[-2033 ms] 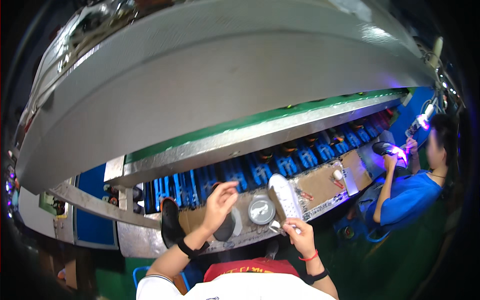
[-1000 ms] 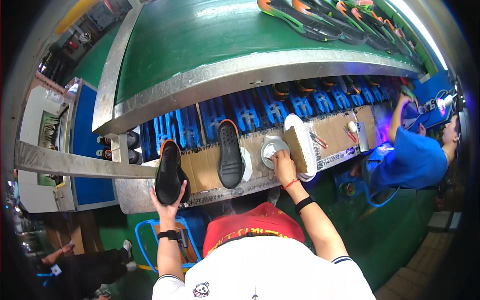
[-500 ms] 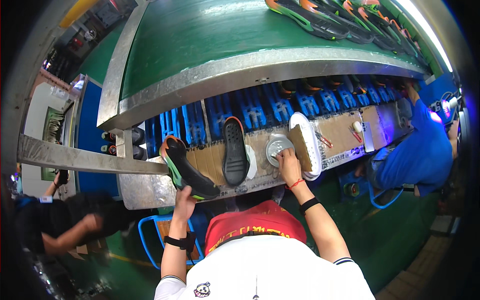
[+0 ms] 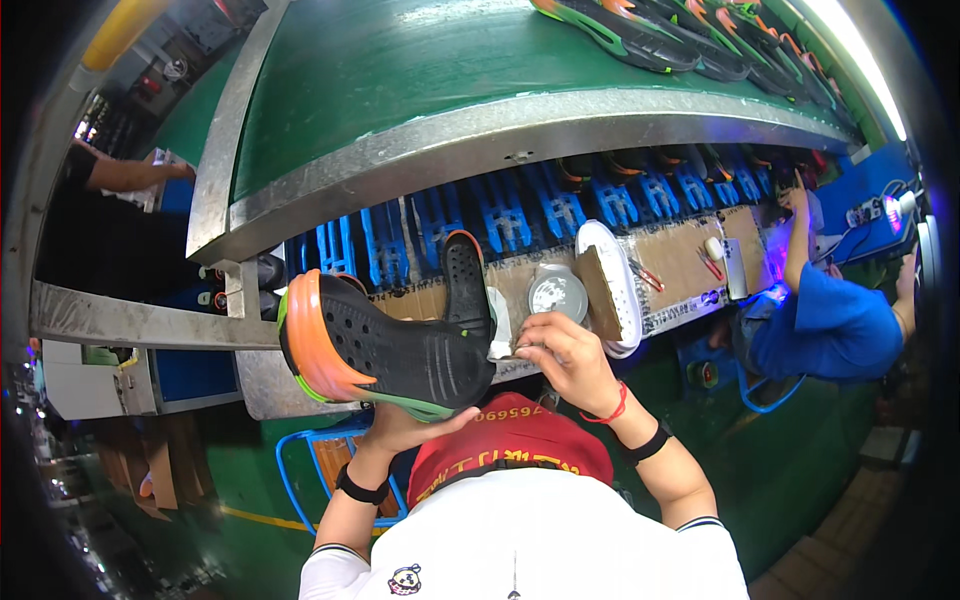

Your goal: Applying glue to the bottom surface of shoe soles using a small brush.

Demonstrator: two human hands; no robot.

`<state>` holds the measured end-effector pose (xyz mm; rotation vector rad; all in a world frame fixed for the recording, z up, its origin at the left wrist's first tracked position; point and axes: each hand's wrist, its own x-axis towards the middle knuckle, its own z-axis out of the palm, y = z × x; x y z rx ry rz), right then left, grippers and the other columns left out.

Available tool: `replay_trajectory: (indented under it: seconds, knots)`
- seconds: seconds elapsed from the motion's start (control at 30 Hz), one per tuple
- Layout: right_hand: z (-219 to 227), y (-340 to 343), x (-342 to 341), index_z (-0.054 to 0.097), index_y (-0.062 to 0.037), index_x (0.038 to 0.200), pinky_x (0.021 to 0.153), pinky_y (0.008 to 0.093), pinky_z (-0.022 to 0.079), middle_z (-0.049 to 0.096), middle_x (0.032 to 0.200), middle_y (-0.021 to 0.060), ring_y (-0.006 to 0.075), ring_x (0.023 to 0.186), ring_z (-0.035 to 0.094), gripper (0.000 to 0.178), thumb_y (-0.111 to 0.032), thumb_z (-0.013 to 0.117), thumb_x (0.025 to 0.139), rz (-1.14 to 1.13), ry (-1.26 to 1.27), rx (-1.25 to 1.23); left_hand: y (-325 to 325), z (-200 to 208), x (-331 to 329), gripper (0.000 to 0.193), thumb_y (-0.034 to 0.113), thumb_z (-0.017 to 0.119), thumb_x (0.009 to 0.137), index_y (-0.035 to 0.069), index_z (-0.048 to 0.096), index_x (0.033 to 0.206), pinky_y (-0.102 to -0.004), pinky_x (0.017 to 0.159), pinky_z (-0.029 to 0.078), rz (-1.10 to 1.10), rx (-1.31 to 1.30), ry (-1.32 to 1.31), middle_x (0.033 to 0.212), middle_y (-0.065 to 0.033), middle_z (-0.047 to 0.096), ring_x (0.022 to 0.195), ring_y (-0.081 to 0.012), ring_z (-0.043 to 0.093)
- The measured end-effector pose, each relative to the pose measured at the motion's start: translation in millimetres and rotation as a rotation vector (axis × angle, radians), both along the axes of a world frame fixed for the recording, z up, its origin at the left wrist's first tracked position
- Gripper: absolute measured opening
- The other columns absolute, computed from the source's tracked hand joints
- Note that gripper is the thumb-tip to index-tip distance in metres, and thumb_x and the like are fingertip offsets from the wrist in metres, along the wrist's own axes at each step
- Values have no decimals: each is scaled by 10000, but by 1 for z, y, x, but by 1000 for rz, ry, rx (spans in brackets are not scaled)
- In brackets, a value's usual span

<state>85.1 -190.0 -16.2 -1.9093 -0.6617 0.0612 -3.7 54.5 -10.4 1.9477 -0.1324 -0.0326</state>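
My left hand (image 4: pixel 415 425) grips a shoe sole (image 4: pixel 400 350) from below. The sole is black inside with small holes and has an orange and green sidewall; it is tilted, with its inner face toward me. Just right of the sole, my right hand (image 4: pixel 565 360) is closed in a pinch, and what it holds is too small to make out. Behind that hand stands a shallow round grey-white dish (image 4: pixel 557 292). A second black sole (image 4: pixel 464 275) lies on the bench, partly covered by the held one. Beside it is a crumpled white piece (image 4: pixel 500 325), maybe paper or cloth.
A white sole (image 4: pixel 625 295) with a brown cardboard piece (image 4: pixel 600 285) lies right of the dish. Red-handled tools (image 4: pixel 712 265) are farther right. Blue racks (image 4: pixel 505 220) line the bench back beneath a metal-edged green conveyor (image 4: pixel 400 80) carrying soles. A person in blue (image 4: pixel 830 320) works at right.
My left hand has raised the sole and turned its inner face toward me. My right hand has left the dish and moved left, close to the sole.
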Motion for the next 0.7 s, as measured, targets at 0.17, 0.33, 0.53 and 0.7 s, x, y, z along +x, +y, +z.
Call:
replay_trajectory:
  seconds: [0.17, 0.33, 0.53, 0.7]
  knots:
    - [11, 6, 9, 658, -22, 990, 667, 369, 588, 648, 1061, 111, 305, 800, 707, 145, -45, 722, 862, 81, -178, -99, -5, 10, 9, 562, 198, 914, 694, 5, 650, 1151, -328, 873, 541, -140, 119, -148, 1102, -83, 700, 976, -201, 687]
    - [22, 3, 10, 652, -31, 995, 665, 359, 595, 633, 1113, 106, 296, 794, 704, 159, -37, 722, 852, 176, -203, -221, -8, 14, 6, 458, 287, 848, 778, 55, 683, 1137, -391, 1033, 455, -74, 17, -49, 1127, -52, 701, 1064, -218, 650]
    - [27, 1, 12, 657, -35, 991, 669, 367, 600, 643, 1124, 114, 311, 801, 709, 151, -42, 719, 854, 228, -178, -271, -9, 16, 7, 425, 249, 858, 768, 50, 695, 1106, -360, 953, 507, -67, -7, -32, 1082, -45, 719, 1005, -202, 677]
    - [24, 0, 13, 629, -5, 953, 648, 390, 593, 648, 1094, 118, 325, 790, 705, 140, -74, 715, 867, 238, -159, -222, -7, 15, 8, 481, 212, 890, 725, 18, 681, 1113, -323, 868, 545, -109, 76, -128, 1073, -65, 720, 956, -186, 695]
